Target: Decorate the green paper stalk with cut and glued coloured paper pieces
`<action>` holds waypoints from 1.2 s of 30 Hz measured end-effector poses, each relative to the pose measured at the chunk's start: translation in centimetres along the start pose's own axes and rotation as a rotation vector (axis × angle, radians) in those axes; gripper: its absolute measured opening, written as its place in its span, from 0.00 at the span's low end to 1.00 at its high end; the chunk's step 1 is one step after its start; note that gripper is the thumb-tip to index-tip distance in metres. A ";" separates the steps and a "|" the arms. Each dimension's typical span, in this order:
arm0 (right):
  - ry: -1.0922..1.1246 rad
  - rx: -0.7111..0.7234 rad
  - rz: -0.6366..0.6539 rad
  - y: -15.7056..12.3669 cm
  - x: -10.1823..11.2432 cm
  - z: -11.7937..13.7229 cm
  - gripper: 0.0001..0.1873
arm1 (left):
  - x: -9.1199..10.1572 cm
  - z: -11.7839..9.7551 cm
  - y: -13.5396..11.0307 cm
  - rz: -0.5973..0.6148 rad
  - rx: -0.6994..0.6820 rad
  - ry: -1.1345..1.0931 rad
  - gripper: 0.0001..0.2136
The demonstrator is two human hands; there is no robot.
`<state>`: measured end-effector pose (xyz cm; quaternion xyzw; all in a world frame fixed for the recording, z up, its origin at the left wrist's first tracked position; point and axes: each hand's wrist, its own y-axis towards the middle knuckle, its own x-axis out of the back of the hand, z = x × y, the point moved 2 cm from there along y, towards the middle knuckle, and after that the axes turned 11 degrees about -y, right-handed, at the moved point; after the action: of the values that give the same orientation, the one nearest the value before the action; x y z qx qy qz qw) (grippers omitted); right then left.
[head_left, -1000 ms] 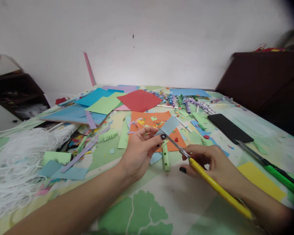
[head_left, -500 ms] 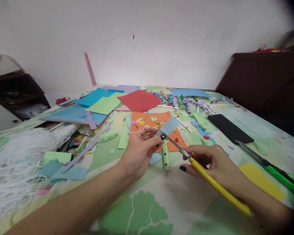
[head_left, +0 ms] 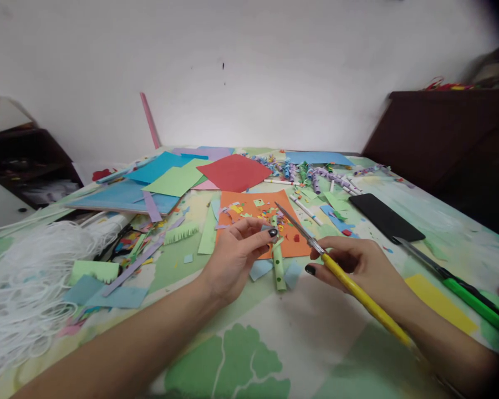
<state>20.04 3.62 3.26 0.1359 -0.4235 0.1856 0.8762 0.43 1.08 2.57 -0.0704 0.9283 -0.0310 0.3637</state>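
My left hand (head_left: 243, 252) is closed in a pinch, a small bit of light blue paper (head_left: 266, 228) showing at its fingertips. My right hand (head_left: 353, 263) grips scissors with yellow handles (head_left: 357, 291); the blades look closed and point up and left, beyond the left fingertips. Between the hands, a light green paper roll with dark green dots (head_left: 278, 269) lies on the table. A piece of light blue paper (head_left: 293, 275) rests beside its lower end. Behind the hands is an orange sheet (head_left: 253, 200) strewn with tiny paper scraps.
White cord (head_left: 25, 277) is heaped at the left. Coloured sheets, including a red one (head_left: 235, 173), lie at the back. A black phone (head_left: 385, 216), green-handled scissors (head_left: 474, 302) and a yellow sheet (head_left: 441, 302) are on the right. Curled paper sticks (head_left: 316, 180) lie near the wall.
The larger light blue piece has come away from the blades and fingers and now lies by the green roll. The scissors' tips have moved up, away from my left fingertips.
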 end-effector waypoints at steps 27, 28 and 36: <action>-0.291 0.234 -0.196 -0.3 -0.8 0.8 0.15 | -0.6 0.4 -0.6 0.145 0.078 -0.021 0.05; -0.308 0.238 -0.207 -0.3 -0.8 0.8 0.15 | -0.6 0.4 -0.6 0.155 0.070 -0.026 0.04; -0.361 0.244 -0.246 -0.3 -0.9 0.5 0.16 | -0.8 0.3 -0.6 0.158 0.045 -0.011 0.03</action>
<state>19.30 2.93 2.79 0.3222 -0.5277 0.1003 0.7795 1.31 0.64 2.94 0.0111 0.9281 -0.0225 0.3715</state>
